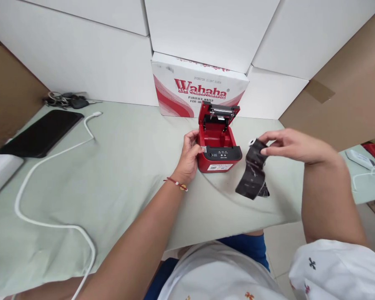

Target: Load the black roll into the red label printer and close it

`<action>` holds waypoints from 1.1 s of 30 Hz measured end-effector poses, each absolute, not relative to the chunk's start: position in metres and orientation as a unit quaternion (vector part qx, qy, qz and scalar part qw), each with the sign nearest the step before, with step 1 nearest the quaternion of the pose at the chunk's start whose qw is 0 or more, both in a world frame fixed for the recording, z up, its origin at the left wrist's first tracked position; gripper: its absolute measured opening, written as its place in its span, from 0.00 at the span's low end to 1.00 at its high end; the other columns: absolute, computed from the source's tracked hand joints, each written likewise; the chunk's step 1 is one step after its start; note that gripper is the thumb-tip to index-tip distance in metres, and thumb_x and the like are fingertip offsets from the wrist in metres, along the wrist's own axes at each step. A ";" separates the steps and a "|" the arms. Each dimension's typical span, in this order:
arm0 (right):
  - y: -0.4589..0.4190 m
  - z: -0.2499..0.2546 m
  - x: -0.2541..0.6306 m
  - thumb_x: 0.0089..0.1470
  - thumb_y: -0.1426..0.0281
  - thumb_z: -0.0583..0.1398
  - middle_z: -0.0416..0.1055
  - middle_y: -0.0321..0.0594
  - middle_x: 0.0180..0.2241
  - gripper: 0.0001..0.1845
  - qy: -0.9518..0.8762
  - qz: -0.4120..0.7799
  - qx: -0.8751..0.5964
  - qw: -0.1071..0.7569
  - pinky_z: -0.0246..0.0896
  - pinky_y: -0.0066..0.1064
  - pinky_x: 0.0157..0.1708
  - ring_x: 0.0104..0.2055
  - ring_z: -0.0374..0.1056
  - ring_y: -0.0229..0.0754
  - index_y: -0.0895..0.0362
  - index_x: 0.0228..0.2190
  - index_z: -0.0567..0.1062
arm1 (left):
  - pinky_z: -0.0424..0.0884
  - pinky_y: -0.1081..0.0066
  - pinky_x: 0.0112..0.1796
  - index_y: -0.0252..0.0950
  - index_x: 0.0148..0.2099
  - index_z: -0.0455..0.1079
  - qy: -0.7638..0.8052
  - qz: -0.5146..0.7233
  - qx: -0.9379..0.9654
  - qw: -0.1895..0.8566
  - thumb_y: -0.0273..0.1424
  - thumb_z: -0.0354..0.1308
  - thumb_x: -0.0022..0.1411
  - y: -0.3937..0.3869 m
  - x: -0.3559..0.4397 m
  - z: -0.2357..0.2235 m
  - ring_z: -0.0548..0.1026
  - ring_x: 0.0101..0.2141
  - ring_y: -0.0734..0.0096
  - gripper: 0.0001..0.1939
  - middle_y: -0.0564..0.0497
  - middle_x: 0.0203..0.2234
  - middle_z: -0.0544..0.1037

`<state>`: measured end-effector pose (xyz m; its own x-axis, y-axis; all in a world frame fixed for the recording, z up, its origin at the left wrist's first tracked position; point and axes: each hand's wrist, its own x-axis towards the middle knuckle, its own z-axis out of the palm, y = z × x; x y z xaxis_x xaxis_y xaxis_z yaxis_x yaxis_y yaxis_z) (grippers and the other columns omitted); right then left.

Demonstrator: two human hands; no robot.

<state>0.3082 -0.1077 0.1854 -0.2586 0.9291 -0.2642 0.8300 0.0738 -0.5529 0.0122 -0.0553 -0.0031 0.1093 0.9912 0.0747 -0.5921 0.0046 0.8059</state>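
Observation:
A small red printer (218, 146) sits on the pale green table (121, 166) with its lid tipped up and its paper bay showing. My left hand (189, 156) grips the printer's left side, fingers curled round it. My right hand (292, 143) is raised to the right of the printer and pinches the top of a dark strip of paper (253, 173) that hangs down and curls near the table. A small white roll core (252, 142) shows at the strip's upper end.
White cartons and a red-printed Wahaha box (200, 89) stand behind the printer. A black phone (42, 132), keys (65, 100) and a white cable (50, 158) lie at left. A brown cardboard sheet (340, 91) leans at right. The table's front edge runs near my body.

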 end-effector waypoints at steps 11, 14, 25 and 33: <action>-0.127 0.096 0.322 0.64 0.62 0.62 0.86 0.49 0.57 0.27 -0.660 0.171 -0.731 0.034 0.78 0.45 0.55 0.45 0.81 0.50 0.55 0.60 0.86 | 0.73 0.61 0.63 0.46 0.56 0.71 0.290 0.603 0.371 0.644 0.30 0.67 0.50 -0.058 0.010 -0.004 0.73 0.65 0.57 0.29 0.50 0.60 0.79; -0.127 0.092 0.330 0.60 0.67 0.64 0.85 0.50 0.58 0.26 -0.664 0.164 -0.729 0.013 0.78 0.46 0.57 0.49 0.83 0.54 0.54 0.58 0.87 | 0.72 0.61 0.64 0.46 0.56 0.71 0.287 0.606 0.376 0.639 0.31 0.67 0.51 -0.057 0.010 -0.005 0.73 0.65 0.57 0.29 0.50 0.60 0.78; -0.132 0.197 0.315 0.60 0.49 0.70 0.88 0.41 0.49 0.26 -0.778 0.259 -0.573 -0.008 0.77 0.43 0.44 0.44 0.81 0.51 0.43 0.56 0.89 | 0.72 0.60 0.64 0.46 0.55 0.71 0.288 0.608 0.373 0.639 0.32 0.68 0.51 -0.057 0.011 -0.006 0.73 0.66 0.57 0.28 0.50 0.60 0.78; -0.058 0.193 0.215 0.58 0.66 0.72 0.88 0.36 0.46 0.19 -0.832 0.176 -0.523 0.053 0.73 0.39 0.48 0.45 0.80 0.49 0.47 0.51 0.90 | 0.71 0.60 0.63 0.45 0.55 0.70 0.297 0.609 0.363 0.640 0.34 0.68 0.52 -0.063 0.014 -0.002 0.74 0.61 0.58 0.27 0.50 0.57 0.78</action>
<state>0.2149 -0.0584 0.1934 -0.4475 0.8892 -0.0955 0.8514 0.3910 -0.3497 0.0137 -0.0628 -0.0016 0.0835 0.9946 0.0623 -0.5637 -0.0045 0.8260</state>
